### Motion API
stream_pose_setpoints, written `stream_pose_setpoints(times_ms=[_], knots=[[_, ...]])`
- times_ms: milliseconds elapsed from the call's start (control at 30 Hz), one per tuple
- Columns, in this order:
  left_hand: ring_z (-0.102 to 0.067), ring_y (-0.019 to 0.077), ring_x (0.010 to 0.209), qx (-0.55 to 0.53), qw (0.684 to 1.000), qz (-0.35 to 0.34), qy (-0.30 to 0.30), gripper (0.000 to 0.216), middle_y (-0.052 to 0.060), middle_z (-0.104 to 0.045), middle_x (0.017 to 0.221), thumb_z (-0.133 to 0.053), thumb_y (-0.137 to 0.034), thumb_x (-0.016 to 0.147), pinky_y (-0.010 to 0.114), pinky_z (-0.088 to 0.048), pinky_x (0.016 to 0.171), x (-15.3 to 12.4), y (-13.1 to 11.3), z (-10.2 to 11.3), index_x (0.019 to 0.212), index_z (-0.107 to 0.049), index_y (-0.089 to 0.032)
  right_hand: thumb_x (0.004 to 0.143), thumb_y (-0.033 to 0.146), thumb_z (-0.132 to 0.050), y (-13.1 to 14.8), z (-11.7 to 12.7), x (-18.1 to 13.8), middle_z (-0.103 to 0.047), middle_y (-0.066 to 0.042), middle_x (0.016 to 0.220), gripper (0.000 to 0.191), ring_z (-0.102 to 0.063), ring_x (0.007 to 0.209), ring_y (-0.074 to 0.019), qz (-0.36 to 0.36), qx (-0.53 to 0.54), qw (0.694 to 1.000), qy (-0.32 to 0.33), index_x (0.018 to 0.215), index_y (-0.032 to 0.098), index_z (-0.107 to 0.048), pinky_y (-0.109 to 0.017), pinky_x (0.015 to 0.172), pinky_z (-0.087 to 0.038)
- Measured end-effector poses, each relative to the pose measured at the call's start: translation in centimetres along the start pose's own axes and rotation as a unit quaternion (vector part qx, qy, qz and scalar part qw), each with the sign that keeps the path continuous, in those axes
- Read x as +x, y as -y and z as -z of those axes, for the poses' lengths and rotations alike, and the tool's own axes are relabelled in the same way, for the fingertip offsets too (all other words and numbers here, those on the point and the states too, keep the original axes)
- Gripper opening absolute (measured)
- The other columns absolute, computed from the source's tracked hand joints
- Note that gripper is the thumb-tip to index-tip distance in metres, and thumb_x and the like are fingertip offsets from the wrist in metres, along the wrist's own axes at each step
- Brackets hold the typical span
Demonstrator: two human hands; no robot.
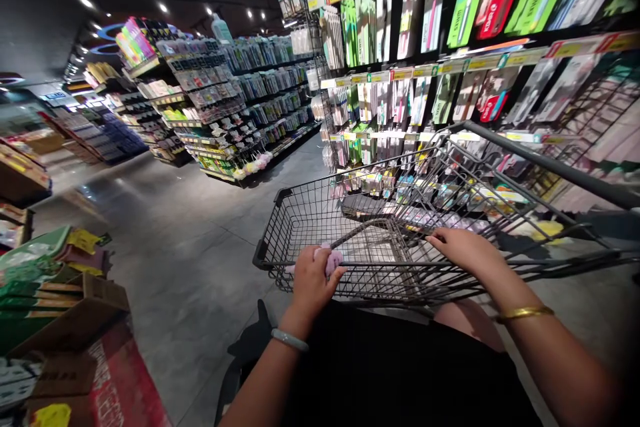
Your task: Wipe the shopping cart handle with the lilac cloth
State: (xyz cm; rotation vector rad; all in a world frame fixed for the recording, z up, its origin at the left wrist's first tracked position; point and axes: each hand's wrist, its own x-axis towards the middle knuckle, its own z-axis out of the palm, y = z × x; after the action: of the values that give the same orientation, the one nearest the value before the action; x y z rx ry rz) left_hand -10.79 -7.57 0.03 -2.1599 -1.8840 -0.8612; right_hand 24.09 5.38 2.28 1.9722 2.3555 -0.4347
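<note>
A dark wire shopping cart [305, 213] stands in front of me, its handle bar out to the right. My left hand [313, 280] is closed at the cart's near rim around a small lilac item [334, 260] that looks soft; most of it is hidden under my fingers, so its kind is unclear. My right hand [465, 248] is over the near side farther right, with fingers curled in at the cart's wires and appearing to grip them. Only bare wire mesh shows in the front part of the basket.
Beyond the cart rises a shelf rack [380, 77] of hanging packaged goods. More shelf racks [200, 93] stand at the back left. Cardboard boxes [95, 307] with packages are at the lower left. Grey floor [195, 240] lies between them and the cart.
</note>
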Motion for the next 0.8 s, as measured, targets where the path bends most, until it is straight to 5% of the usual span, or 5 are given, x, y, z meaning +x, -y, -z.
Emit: stream_pose_setpoints(times_ms=[167, 300, 533, 667, 800], knots=[[-0.056, 0.0228, 0.086, 0.098, 0.992, 0.067, 0.053, 0.033, 0.008, -0.062, 0.086, -0.047, -0.045, 0.097, 0.033, -0.042, 0.077, 2.9, 3.1, 0.3, 0.087, -0.065, -0.02, 0.093, 0.054, -0.036, 0.1, -0.1, 0.0, -0.073, -0.01, 0.1, 0.044, -0.067, 0.09, -0.0281, 0.003, -0.006, 1.0, -0.002, 0.1, 0.024, -0.068, -0.033, 0.066, -0.04], [-0.057, 0.023, 0.082, 0.13, 0.977, 0.17, 0.016, 0.033, 0.007, -0.062, 0.08, -0.044, -0.04, 0.098, 0.033, -0.041, 0.073, 3.3, 5.8, 0.5, 0.079, -0.062, -0.019, 0.094, 0.053, -0.036, 0.1, -0.3, 0.3, -0.073, -0.01, 0.099, 0.044, -0.067, 0.09, -0.028, 0.007, -0.005, 1.0, -0.001, 0.101, 0.024, -0.068, -0.033, 0.069, -0.042], [-0.053, 0.0274, 0.109, 0.044, 0.997, 0.007, -0.07, 0.039, 0.014, -0.059, 0.115, -0.052, -0.049, 0.095, 0.043, -0.043, 0.098, -0.7, -0.4, -2.7, 0.113, -0.064, -0.018, 0.093, 0.056, -0.034, -0.3, -0.6, 0.4, -0.073, -0.01, 0.102, 0.047, -0.067, 0.092, -0.0294, 0.0, -0.014, 1.0, 0.007, 0.103, 0.025, -0.068, -0.035, 0.07, -0.042], [-0.051, 0.029, 0.117, 0.049, 0.996, -0.071, -0.01, 0.042, 0.014, -0.058, 0.123, -0.057, -0.05, 0.092, 0.045, -0.04, 0.106, -0.5, 1.2, -2.2, 0.122, -0.062, -0.021, 0.093, 0.058, -0.033, -0.1, -0.4, 0.1, -0.073, -0.01, 0.103, 0.05, -0.067, 0.093, -0.0293, -0.001, -0.012, 1.0, 0.006, 0.104, 0.025, -0.068, -0.034, 0.069, -0.041], [-0.056, 0.0301, 0.107, 0.086, 0.987, 0.119, -0.07, 0.036, 0.015, -0.062, 0.111, -0.052, -0.042, 0.095, 0.048, -0.045, 0.097, -0.1, 5.8, -0.8, 0.118, -0.06, -0.016, 0.093, 0.057, -0.033, 0.0, -0.5, 0.2, -0.073, -0.011, 0.105, 0.05, -0.066, 0.093, -0.0298, 0.0, -0.018, 1.0, 0.001, 0.108, 0.026, -0.069, -0.034, 0.067, -0.04]])
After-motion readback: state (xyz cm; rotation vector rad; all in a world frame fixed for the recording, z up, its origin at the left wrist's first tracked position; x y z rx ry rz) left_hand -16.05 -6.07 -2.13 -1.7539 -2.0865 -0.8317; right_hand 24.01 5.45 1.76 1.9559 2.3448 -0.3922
